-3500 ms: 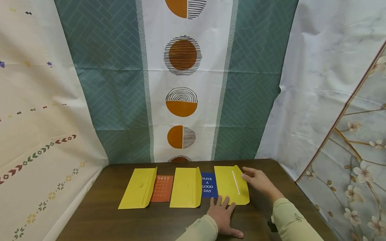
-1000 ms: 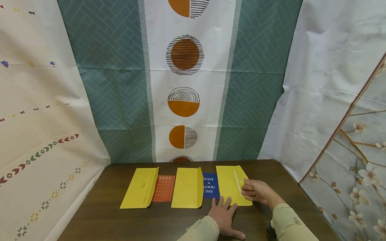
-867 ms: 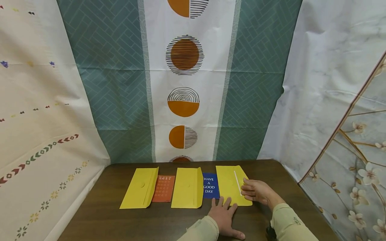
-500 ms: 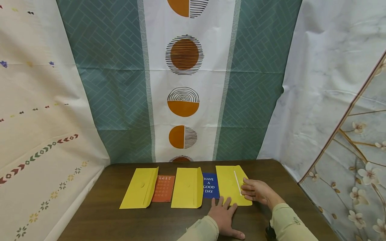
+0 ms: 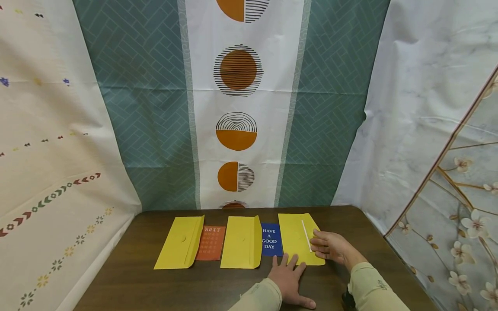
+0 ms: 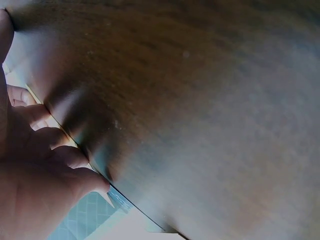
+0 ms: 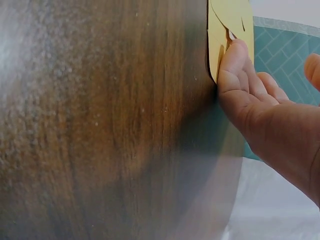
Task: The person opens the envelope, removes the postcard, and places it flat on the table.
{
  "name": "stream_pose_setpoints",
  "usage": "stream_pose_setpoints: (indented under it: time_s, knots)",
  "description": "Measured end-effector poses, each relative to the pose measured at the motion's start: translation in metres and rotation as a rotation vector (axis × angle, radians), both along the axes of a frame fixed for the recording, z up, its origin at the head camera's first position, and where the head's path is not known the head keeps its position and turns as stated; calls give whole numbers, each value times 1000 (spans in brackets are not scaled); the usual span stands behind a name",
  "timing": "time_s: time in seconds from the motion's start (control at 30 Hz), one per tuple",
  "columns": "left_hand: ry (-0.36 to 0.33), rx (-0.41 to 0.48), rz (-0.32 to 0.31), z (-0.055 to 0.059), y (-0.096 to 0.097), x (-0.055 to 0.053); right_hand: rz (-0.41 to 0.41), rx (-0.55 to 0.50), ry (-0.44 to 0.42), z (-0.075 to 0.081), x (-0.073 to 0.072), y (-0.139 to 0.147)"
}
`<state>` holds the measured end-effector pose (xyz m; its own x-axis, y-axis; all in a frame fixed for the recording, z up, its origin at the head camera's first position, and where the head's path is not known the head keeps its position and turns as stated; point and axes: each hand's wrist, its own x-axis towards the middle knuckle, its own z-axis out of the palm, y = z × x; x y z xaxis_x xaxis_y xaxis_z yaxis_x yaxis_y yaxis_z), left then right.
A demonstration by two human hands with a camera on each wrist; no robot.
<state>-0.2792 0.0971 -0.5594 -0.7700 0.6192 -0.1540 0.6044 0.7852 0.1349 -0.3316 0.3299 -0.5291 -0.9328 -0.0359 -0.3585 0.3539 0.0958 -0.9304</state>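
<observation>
My left hand lies on the table with fingers spread, its fingertips at the near edge of the rightmost yellow envelope. That envelope carries a thin white strip along its right side. My right hand rests sideways at the envelope's right flap, fingers nearly straight and over the lower end of the strip. In the right wrist view the little-finger side of this hand is not seen from the left camera, while the fingers lie along the envelope's edge, thumb held apart.
To the left on the dark wooden table lie a blue card reading "HAVE A GOOD DAY", a second yellow envelope, an orange-red card and a third yellow envelope. Patterned cloths hang behind and at both sides.
Since the oldest frame my right hand has moved from the envelope's upper right corner down along the flap toward me. The left hand stays put; over the last second nothing visibly moves.
</observation>
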Motion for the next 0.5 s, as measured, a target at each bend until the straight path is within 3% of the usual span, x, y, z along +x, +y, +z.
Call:
stream_pose_setpoints:
  time_s: [0.5]
  knots:
    - [-10,10,-2,-1,0,-1,-29,-21,-21,-3,-3,-3]
